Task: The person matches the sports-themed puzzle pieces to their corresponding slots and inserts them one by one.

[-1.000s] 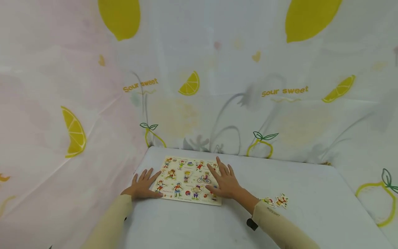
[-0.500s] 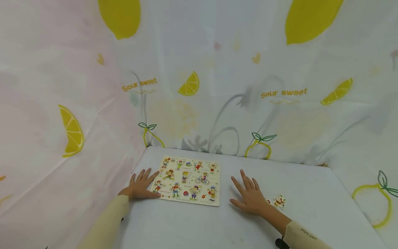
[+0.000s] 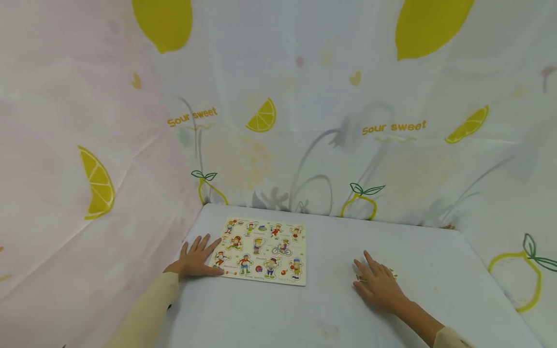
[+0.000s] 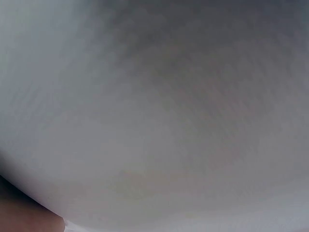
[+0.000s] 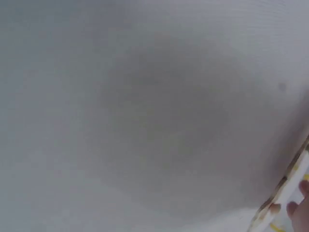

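A flat picture puzzle board (image 3: 300, 249) with several cut-out sports figures lies on the white table. My left hand (image 3: 194, 259) rests with spread fingers on the board's left edge and the cloth beside it. To the right of the board, my right hand (image 3: 379, 286) lies over small loose puzzle pieces (image 3: 394, 274), its fingers extended. The hand hides most of those pieces, and I see no piece gripped. The left wrist view shows mostly blurred white cloth with a bit of skin at the lower left. Fingertips (image 5: 301, 208) show at the right wrist view's lower right corner.
White cloth covers the table (image 3: 330, 314). Lemon-printed fabric sheets (image 3: 304, 159) rise behind the table and on both sides. The table's far edge meets the back sheet.
My right hand has lifted off the board's right side and moved right, onto the loose pieces. The left hand stays at the board's left edge. The board's right-hand figures are uncovered.
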A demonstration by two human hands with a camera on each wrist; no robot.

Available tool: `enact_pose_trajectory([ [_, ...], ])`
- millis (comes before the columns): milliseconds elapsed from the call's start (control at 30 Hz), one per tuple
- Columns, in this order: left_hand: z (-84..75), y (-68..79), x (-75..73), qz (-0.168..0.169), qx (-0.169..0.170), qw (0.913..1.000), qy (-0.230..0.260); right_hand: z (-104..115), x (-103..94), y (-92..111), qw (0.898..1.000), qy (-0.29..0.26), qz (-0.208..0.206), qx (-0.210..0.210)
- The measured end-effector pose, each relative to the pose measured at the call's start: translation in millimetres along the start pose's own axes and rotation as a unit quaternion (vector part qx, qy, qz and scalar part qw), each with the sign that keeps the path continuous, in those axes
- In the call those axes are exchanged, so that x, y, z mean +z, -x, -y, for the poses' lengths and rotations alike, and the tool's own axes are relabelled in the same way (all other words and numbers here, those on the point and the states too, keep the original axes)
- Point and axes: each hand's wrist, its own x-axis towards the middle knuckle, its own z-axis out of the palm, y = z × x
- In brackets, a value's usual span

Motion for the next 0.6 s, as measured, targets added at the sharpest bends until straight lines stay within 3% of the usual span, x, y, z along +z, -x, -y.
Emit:
enact_pose_trajectory([
  [167, 4.6, 0.4, 1.2, -0.002, -0.011, 0.9999, -0.013, -6.6, 4.1, 9.3, 0.998, -0.029, -0.053, -0.007],
  [267, 7.0, -0.3, 3.1, -0.002, -0.006, 0.9999, -0.014, -7.3, 2.7, 11.1, 0.997, -0.038, -0.064, -0.004],
  [467, 7.1, -3.2, 7.2, -0.006, -0.006, 0.9998, -0.017, -11.8, -9.2, 3.2, 0.992, -0.110, -0.032, 0.048],
  [600, 6.2, -6.1, 8.4, -0.006, -0.003, 0.9999, -0.015, -18.1, -16.4, -4.1, 0.993, -0.109, -0.001, 0.035],
])
